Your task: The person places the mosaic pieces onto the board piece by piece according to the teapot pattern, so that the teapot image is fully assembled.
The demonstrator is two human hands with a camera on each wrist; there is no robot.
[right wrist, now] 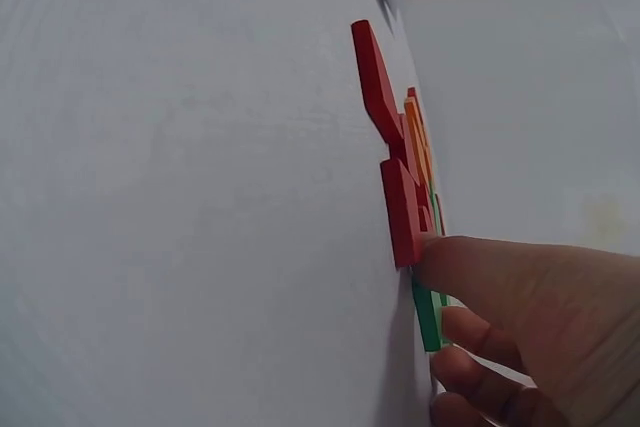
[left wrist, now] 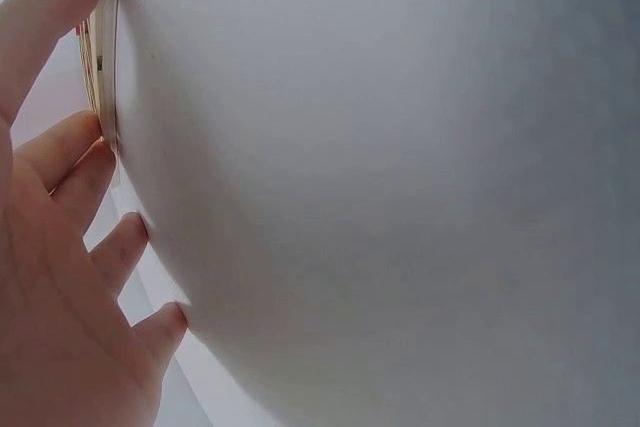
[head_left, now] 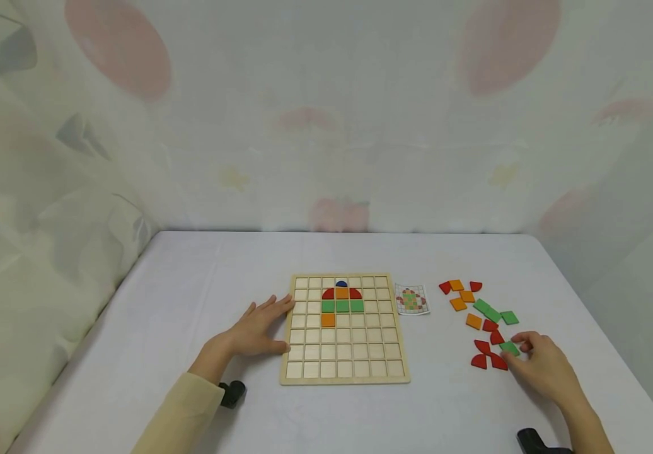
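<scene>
My left hand [head_left: 255,329] rests at the left edge of a wooden grid board [head_left: 345,381], fingers spread and thumb touching its side. On the board lie a blue rounded tile [head_left: 341,284], two red quarter-round tiles with an orange square [head_left: 341,293] between them, a row of green squares [head_left: 342,306], and another orange square [head_left: 328,320]. Over at the right, my right hand [head_left: 544,369] pinches a green square tile [head_left: 510,349] between thumb and fingers, low at the table. Red quarter-round tiles [right wrist: 402,212] lie right beside the thumb in the right wrist view.
A small printed pattern card [head_left: 411,299] lies right of the board. Beyond it are scattered loose tiles: orange squares [head_left: 458,304], green squares [head_left: 509,317] and red quarter-rounds [head_left: 479,361]. White cloth covers the table [head_left: 219,265]; patterned curtains [head_left: 326,145] hang around it.
</scene>
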